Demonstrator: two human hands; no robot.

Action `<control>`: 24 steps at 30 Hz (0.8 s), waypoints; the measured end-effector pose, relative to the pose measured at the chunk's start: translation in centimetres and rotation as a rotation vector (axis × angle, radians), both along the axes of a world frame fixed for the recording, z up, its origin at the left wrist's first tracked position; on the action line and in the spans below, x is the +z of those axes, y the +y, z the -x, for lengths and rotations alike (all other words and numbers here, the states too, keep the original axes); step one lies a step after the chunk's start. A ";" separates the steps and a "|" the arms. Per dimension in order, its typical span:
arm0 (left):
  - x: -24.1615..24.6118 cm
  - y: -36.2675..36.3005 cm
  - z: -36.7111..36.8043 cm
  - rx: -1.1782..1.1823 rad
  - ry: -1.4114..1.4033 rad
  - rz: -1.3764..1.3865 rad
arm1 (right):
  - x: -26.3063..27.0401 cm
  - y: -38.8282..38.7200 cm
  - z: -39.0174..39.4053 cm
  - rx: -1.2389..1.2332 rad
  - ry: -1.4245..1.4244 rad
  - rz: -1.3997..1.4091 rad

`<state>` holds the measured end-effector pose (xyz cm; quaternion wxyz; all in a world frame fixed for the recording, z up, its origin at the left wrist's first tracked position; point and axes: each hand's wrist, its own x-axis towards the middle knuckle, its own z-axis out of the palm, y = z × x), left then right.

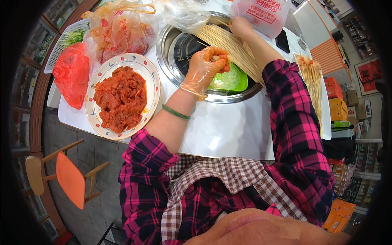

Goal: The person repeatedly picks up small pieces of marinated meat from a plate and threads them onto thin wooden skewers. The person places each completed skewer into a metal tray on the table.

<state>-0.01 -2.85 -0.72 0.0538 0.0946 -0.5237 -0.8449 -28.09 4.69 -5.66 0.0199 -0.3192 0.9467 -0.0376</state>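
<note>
My left hand (206, 69), in a clear plastic glove stained orange, is closed on a piece of red marinated meat (226, 66). Something pale shows between its fingers. Below it lies a green tray (243, 84) with white shredded food, partly hidden by the hand. My bare right hand (242, 27) is at the far end of a bundle of bamboo skewers (232, 46), and one skewer (224, 23) sticks out from its fingertips. To the left, a white patterned plate (92, 88) holds a heap of red marinated meat slices (122, 98).
The skewers and tray lie over a round metal-rimmed hotpot well (180, 81). Plastic bags (122, 33), a red bag (72, 73) and a white basket (55, 55) of greens stand left. On the right are a phone (282, 41) and a tray (327, 125) of loaded skewers (310, 76).
</note>
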 end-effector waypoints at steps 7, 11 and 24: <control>0.5 0.3 -0.2 0.027 -0.010 0.015 | 8.3 2.8 -2.5 0.127 0.001 0.622; 0.4 0.3 -0.4 0.016 0.002 0.018 | 14.9 5.8 -8.5 0.148 -0.235 1.273; -1.4 -1.6 -0.3 -0.101 0.037 0.150 | 15.0 12.2 -24.2 0.202 -0.411 1.713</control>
